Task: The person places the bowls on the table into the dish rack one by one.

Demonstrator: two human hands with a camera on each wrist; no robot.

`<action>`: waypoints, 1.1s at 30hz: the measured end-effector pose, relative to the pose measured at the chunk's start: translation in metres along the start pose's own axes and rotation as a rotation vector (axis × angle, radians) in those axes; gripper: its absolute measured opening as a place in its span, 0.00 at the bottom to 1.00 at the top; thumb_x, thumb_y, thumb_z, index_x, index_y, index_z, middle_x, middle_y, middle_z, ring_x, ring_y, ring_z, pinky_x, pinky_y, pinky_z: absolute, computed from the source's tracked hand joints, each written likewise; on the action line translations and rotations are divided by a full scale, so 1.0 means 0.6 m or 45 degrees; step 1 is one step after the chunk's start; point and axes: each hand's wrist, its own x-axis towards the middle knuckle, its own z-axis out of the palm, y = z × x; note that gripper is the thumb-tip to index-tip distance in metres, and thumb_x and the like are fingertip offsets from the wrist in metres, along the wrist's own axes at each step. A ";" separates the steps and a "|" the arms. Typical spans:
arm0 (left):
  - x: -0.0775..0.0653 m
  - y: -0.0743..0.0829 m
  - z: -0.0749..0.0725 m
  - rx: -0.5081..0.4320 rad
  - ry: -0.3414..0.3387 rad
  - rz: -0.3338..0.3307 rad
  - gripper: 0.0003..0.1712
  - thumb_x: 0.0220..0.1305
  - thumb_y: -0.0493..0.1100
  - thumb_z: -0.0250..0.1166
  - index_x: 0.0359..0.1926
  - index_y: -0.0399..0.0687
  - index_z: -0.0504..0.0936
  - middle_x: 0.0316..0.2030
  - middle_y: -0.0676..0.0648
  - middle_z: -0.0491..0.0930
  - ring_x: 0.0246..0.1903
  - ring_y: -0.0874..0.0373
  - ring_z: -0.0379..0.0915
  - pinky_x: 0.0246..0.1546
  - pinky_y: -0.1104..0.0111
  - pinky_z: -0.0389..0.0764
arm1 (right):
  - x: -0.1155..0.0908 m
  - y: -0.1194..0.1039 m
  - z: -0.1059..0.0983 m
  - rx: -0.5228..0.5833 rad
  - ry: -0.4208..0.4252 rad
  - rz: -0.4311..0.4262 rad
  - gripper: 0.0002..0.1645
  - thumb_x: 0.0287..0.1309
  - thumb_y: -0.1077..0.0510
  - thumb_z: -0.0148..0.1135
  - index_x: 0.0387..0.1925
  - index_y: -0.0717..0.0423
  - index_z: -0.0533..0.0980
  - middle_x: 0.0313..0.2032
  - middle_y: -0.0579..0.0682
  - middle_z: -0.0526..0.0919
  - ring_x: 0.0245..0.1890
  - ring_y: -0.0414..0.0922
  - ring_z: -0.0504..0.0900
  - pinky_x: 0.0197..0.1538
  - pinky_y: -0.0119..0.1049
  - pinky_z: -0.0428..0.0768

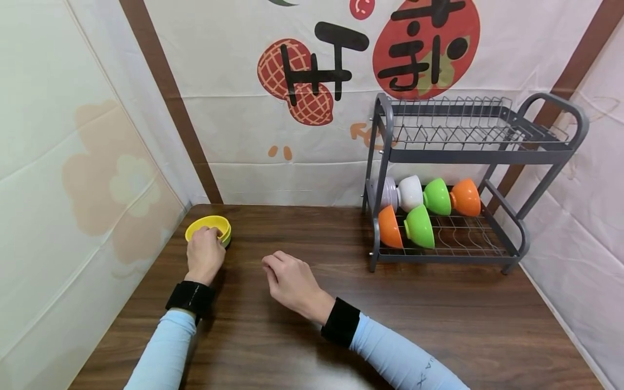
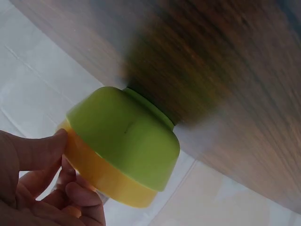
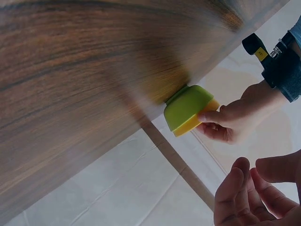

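Note:
A yellow bowl (image 1: 207, 221) is nested inside a green bowl (image 2: 127, 136) at the table's far left corner. My left hand (image 1: 205, 253) pinches the yellow bowl's rim, thumb outside and the other fingers curled over the inner side. In the left wrist view only a band of the yellow bowl (image 2: 106, 174) shows past the green one, whose foot is at the tabletop. Over the middle of the table, my right hand (image 1: 294, 285) hovers with loosely bent fingers and holds nothing. The right wrist view shows its thumb and fingers (image 3: 230, 197) apart from the bowls.
A grey two-tier dish rack (image 1: 475, 157) stands at the back right. Its lower tier holds several bowls on their sides, including a white bowl (image 1: 410, 193), a front green bowl (image 1: 420, 227) and a front orange bowl (image 1: 390, 227). Fabric walls border the wooden table (image 1: 292, 352).

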 end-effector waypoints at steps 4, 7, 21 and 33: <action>-0.003 -0.002 0.000 -0.018 0.040 -0.018 0.08 0.58 0.25 0.65 0.40 0.27 0.85 0.36 0.30 0.79 0.39 0.28 0.77 0.42 0.38 0.76 | -0.003 0.000 0.000 0.002 0.003 0.000 0.08 0.74 0.64 0.61 0.47 0.58 0.84 0.40 0.47 0.85 0.37 0.39 0.85 0.38 0.27 0.80; -0.004 -0.003 0.000 -0.031 0.110 -0.029 0.09 0.57 0.24 0.63 0.40 0.26 0.83 0.38 0.30 0.78 0.42 0.28 0.75 0.45 0.37 0.74 | -0.002 0.000 -0.002 -0.002 0.015 -0.012 0.07 0.73 0.64 0.62 0.47 0.59 0.84 0.39 0.47 0.85 0.36 0.39 0.85 0.38 0.27 0.80; -0.027 0.055 -0.029 -0.123 0.338 0.018 0.11 0.61 0.23 0.63 0.45 0.27 0.79 0.41 0.30 0.75 0.45 0.29 0.69 0.48 0.39 0.71 | 0.014 0.007 -0.024 -0.036 0.121 -0.011 0.08 0.70 0.66 0.63 0.46 0.56 0.84 0.40 0.47 0.85 0.37 0.40 0.85 0.38 0.29 0.82; -0.096 0.168 -0.029 -0.203 0.277 0.111 0.10 0.62 0.24 0.66 0.44 0.31 0.79 0.40 0.34 0.75 0.41 0.33 0.70 0.44 0.45 0.73 | 0.001 0.020 -0.035 -0.045 0.155 0.041 0.07 0.68 0.67 0.64 0.44 0.56 0.84 0.39 0.47 0.85 0.36 0.39 0.85 0.37 0.32 0.83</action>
